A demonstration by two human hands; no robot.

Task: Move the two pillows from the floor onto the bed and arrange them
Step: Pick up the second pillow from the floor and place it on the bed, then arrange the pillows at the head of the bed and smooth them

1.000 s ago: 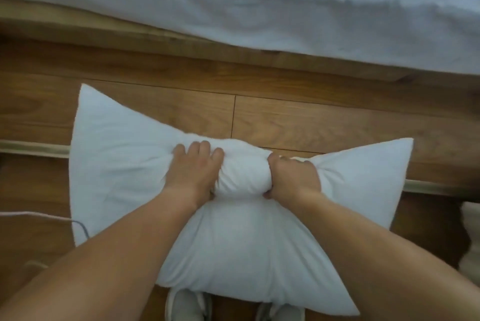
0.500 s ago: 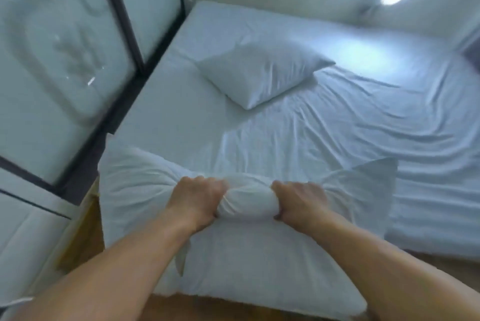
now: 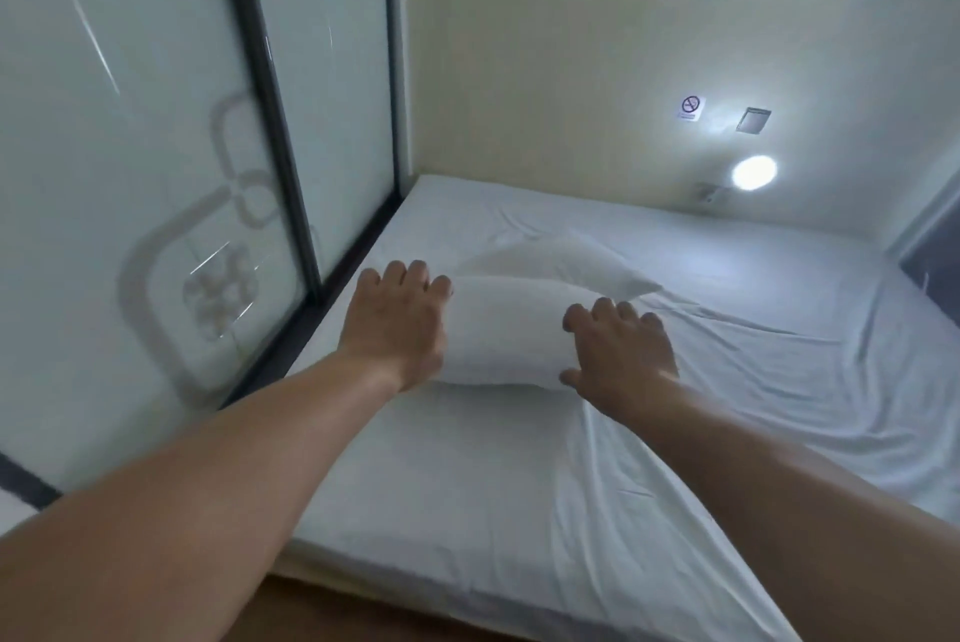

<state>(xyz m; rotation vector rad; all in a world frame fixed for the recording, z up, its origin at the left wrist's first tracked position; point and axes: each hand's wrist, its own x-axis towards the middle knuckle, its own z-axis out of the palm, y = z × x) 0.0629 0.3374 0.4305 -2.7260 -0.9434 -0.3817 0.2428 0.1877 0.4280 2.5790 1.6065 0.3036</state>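
A white pillow [image 3: 501, 329] lies crosswise on or just above the bed's white sheet [image 3: 467, 485], casting a shadow under its near edge. My left hand [image 3: 395, 324] is over its left end and my right hand [image 3: 618, 350] over its right end. Both have their fingers spread and apart, with no fabric bunched in them. A second white pillow [image 3: 566, 259] lies right behind the first one, closer to the head wall, partly hidden by it.
Frosted glass sliding panels [image 3: 156, 173] with dark frames run along the bed's left side. The cream head wall carries a lit round lamp [image 3: 754, 172] and a no-smoking sign [image 3: 690, 107]. Wooden floor [image 3: 322, 610] shows at the bed's near edge.
The pillow went from the floor up over the bed and forward toward the other pillow. Both hands, clenched on its bunched middle before, have spread to its ends with fingers apart.
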